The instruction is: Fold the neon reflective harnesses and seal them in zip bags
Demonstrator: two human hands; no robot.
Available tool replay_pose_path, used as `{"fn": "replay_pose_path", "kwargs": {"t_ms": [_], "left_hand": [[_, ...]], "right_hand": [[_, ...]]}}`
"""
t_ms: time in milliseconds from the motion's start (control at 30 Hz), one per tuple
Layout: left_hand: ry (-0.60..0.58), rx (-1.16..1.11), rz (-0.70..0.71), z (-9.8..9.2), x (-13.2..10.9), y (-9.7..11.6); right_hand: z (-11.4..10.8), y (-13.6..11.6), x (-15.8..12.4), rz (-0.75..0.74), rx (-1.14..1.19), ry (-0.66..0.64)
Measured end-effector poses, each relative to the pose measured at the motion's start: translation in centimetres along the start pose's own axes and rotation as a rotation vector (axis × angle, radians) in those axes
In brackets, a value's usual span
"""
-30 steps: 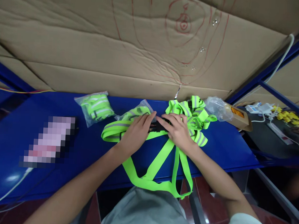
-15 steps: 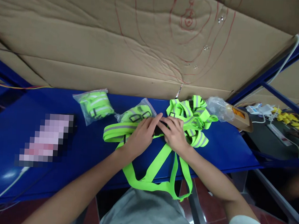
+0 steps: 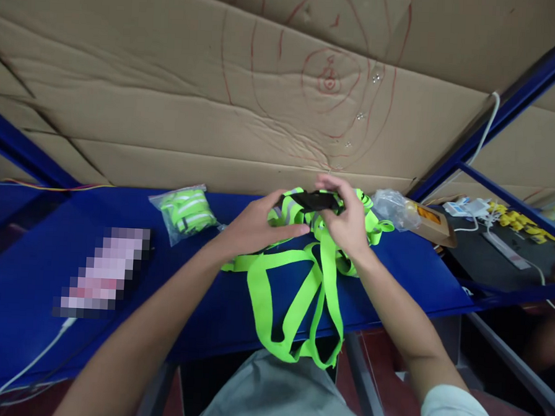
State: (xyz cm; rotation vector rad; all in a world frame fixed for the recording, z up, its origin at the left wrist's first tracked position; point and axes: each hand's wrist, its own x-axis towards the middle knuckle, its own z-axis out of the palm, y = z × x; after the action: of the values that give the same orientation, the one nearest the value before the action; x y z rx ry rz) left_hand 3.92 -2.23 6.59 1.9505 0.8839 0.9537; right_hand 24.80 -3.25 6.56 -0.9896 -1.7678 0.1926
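Observation:
My left hand point(image 3: 253, 226) and my right hand point(image 3: 346, 221) are both raised above the blue table point(image 3: 199, 291), closed on a black buckle point(image 3: 314, 201) of a neon green reflective strap vest point(image 3: 296, 296). The vest's straps hang down from the buckle over the table's front edge. Behind my hands a pile of more green straps point(image 3: 372, 222) lies on the table, partly hidden.
A clear bag with a folded green vest point(image 3: 187, 211) lies to the left. A blurred-out object point(image 3: 102, 272) with a white cable point(image 3: 27, 364) lies further left. A crumpled plastic bag point(image 3: 391, 206) and a brown box point(image 3: 430, 221) sit right. Cardboard point(image 3: 218, 93) walls the back.
Both hands have lifted the buckle off the table, and the straps now hang from it. The bag that lay behind my left hand is hidden. The view has shifted slightly.

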Motion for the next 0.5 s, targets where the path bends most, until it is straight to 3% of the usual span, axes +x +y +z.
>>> {"fn": "replay_pose_path", "kwargs": {"t_ms": [133, 233, 367, 500], "left_hand": [[0.034, -0.334, 0.06, -0.1, 2.3, 4.2], [0.057, -0.538, 0.063, -0.7, 2.6, 5.7], [-0.091, -0.727, -0.02, -2.2, 2.6, 4.9], [-0.25, -0.8, -0.097, -3.1, 3.0, 3.3]], "right_hand": [[-1.7, -2.4, 4.1, -0.007, 0.042, -0.065], [-3.6, -3.0, 5.2, -0.006, 0.076, -0.221], [-4.6, -1.5, 5.4, 0.107, 0.354, -0.409], [-2.6, -0.1, 5.9, 0.386, 0.682, -0.46]]}}
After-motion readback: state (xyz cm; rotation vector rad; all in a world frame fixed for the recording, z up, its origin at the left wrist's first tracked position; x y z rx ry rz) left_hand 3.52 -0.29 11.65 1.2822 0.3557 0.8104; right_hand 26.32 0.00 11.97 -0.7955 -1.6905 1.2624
